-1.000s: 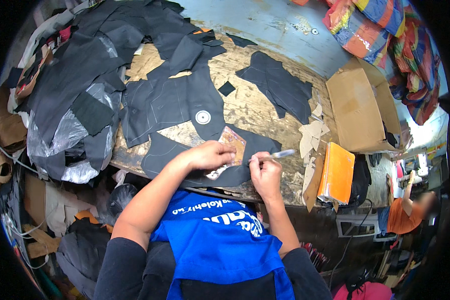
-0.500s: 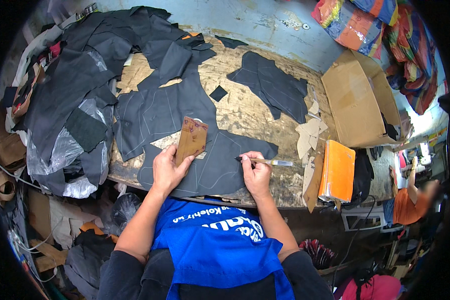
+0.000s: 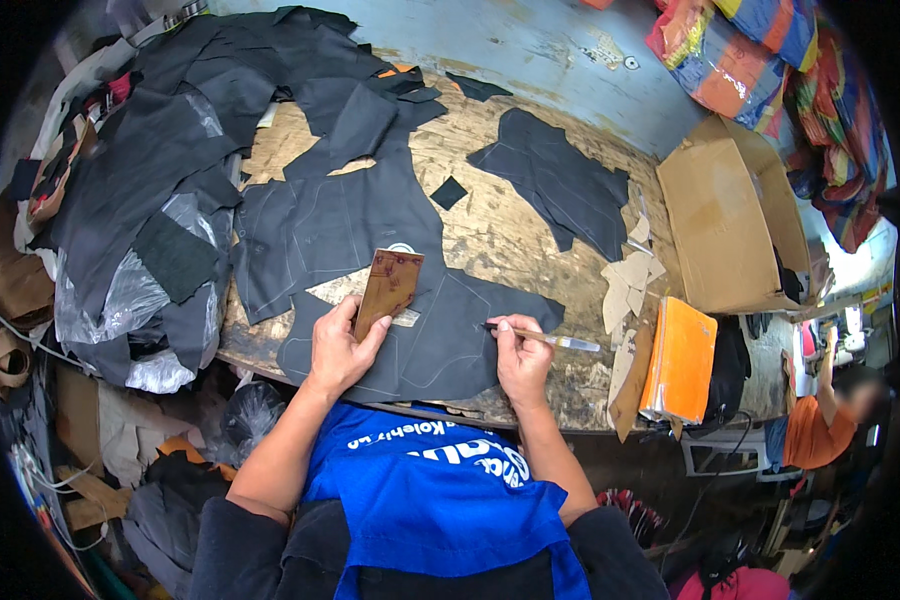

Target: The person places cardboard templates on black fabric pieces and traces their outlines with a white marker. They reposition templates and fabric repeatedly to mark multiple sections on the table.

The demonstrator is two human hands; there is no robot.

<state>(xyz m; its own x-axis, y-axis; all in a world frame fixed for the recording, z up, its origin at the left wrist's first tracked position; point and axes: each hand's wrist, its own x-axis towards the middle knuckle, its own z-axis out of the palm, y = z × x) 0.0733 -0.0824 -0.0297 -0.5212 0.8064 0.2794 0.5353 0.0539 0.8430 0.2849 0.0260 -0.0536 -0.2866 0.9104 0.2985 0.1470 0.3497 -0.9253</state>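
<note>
My left hand (image 3: pixel 342 345) is closed round the lower end of a flat brown template (image 3: pixel 390 283), tilted over the cloth. Between the fingers of my right hand (image 3: pixel 521 362) is a slim pen (image 3: pixel 567 341) with a clear end; its dark tip points left, close to the cloth, and I cannot tell if it touches. Beneath both hands lies an irregular piece of black fabric (image 3: pixel 440 355) marked with thin pale outlines. A round white thing (image 3: pixel 400 248) shows partly behind the template's top edge.
Heaped black fabric (image 3: pixel 160 150) and clear plastic fill the left. Another cut piece (image 3: pixel 560 175) and a small dark square (image 3: pixel 449 193) lie farther back. Right are paper scraps (image 3: pixel 630 285), an orange book-like block (image 3: pixel 680 360) and a cardboard box (image 3: pixel 715 220). A person (image 3: pixel 820 430) is at far right.
The view has shifted slightly. My left hand still holds the template, now tipped a little differently with its surface darker. My right hand keeps the pen, its tip slightly farther from the fabric's right end.
</note>
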